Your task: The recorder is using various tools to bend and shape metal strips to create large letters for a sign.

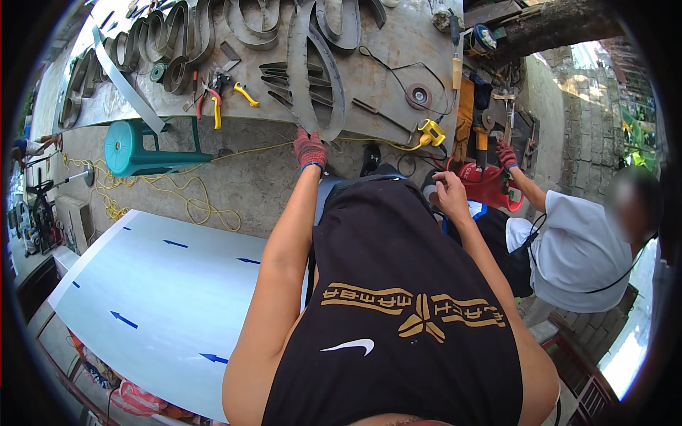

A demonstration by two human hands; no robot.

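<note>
My left hand (310, 150), in a red knit glove, is closed on the lower end of a curved sheet-metal letter frame (302, 85) at the table's near edge. The frame lies on the metal tabletop, with narrow pointed fins between its bent strips. My right hand (451, 193) is bare, with its fingers loosely bent and apart. It hovers beside my body and holds nothing that I can see. Near it, a yellow extension socket (430, 133) sits by the table's edge. Red-handled snips (210, 99) and yellow-handled pliers (241, 92) lie left of the frame.
More metal letter frames (167, 42) stand along the table. A green stool (128, 148) and yellow cord (202, 206) are on the floor at left. A pale sheet with blue arrows (177, 284) lies behind. At right, a co-worker's gloved hand (506, 155) is near a hammer (509, 106) and red chair (490, 186).
</note>
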